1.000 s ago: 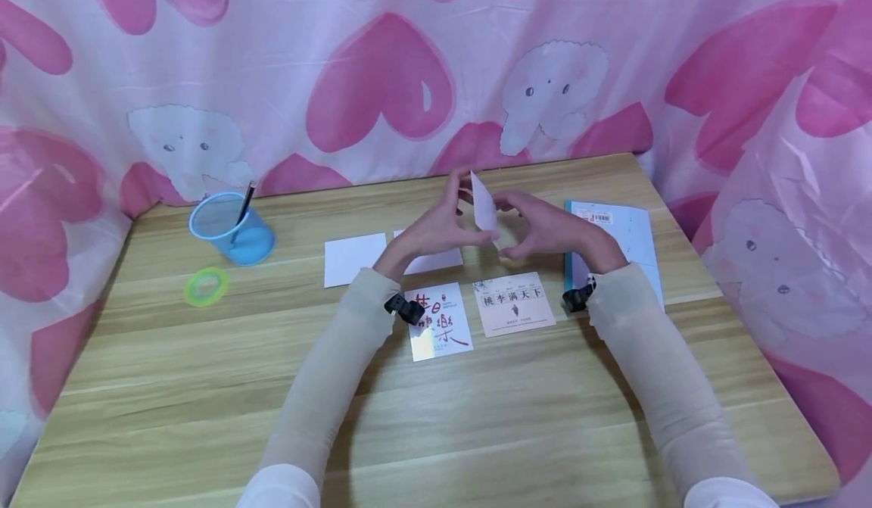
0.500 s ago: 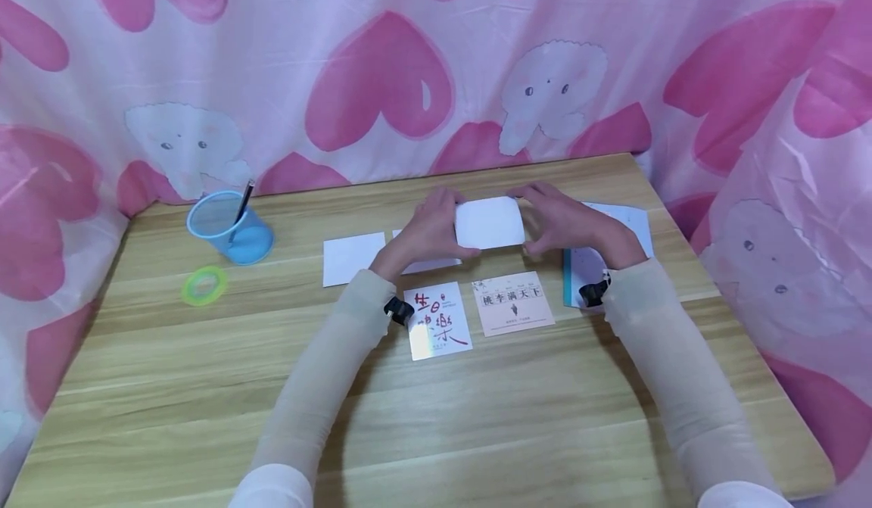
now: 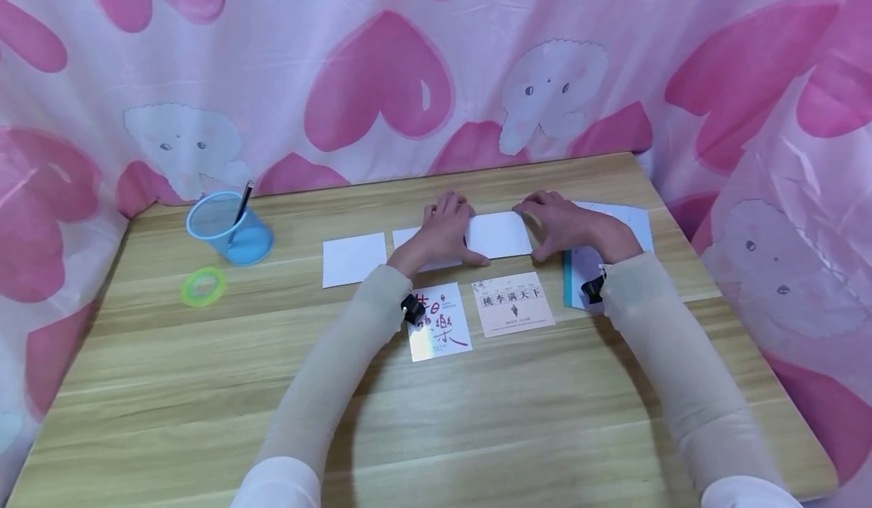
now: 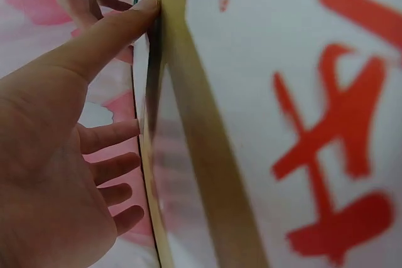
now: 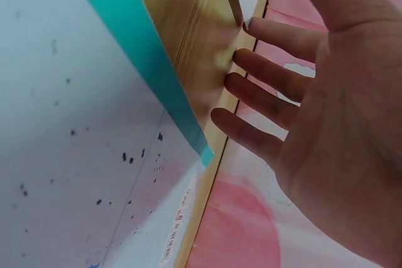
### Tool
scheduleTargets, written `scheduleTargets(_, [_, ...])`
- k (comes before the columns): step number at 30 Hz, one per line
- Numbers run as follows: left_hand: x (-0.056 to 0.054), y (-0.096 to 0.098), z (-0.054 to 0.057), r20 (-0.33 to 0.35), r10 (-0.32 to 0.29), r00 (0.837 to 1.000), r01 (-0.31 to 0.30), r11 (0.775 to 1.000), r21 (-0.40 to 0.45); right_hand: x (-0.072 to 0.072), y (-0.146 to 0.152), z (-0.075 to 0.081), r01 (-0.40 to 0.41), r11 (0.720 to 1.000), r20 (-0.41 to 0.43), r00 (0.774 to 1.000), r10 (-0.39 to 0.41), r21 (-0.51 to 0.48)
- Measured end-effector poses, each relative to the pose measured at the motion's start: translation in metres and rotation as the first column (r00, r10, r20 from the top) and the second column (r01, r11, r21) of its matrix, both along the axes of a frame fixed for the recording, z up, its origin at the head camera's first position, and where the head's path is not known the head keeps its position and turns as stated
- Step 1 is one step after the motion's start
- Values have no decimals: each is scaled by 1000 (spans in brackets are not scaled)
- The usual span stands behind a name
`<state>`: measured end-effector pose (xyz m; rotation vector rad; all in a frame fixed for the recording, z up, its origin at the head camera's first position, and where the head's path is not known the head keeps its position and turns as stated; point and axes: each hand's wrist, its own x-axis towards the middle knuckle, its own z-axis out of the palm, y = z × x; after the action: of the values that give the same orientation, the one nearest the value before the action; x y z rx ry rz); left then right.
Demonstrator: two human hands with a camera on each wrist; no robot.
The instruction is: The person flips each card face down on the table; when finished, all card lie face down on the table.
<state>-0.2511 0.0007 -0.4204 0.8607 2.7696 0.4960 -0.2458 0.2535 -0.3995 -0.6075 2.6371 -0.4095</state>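
Observation:
A blank white card point(image 3: 499, 235) lies almost flat at or just above the tabletop, towards the back. My left hand point(image 3: 443, 232) holds its left end, thumb at the near edge and forefinger at the far edge. At the other end, my right hand point(image 3: 575, 228) holds the card by its right corners; its forefinger point(image 5: 286, 36) touches a corner in the right wrist view, and the remaining fingers are spread. Another white card point(image 3: 406, 237) is partly hidden under my left hand, and a third white card point(image 3: 353, 260) lies farther left.
Nearer me lie a card with red writing point(image 3: 439, 334) and a pale pink printed card point(image 3: 514, 307). A light-blue notebook point(image 3: 630, 222) with a teal spine sits under my right wrist. Left stand a blue pen cup point(image 3: 248, 241) and a green tape roll point(image 3: 204, 286). A pink curtain point(image 3: 381, 76) hangs behind.
The white card was on edge between my hands, then turned to face up. Both hands have lowered it to the tabletop, slightly to the right.

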Motion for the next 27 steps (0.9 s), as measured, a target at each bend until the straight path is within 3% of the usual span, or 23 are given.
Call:
scheduleTargets(16, [6, -7, -1, 5, 30, 1000, -30, 999, -13, -4, 0, 4, -24, 999, 47, 999, 25, -24])
scheduleTargets(21, [33, -34, 17, -50, 26, 998, -25, 999, 33, 9, 5, 11, 13, 994, 68, 998, -6, -110])
scheduleTargets(24, [57, -60, 28, -82, 35, 996, -30, 997, 64, 24, 4, 16, 29, 984, 2, 1000, -29, -177])
scheduleTargets(27, [80, -82, 34, -99, 57, 994, -53, 998, 40, 41, -4, 22, -16, 973, -109, 994, -10, -232])
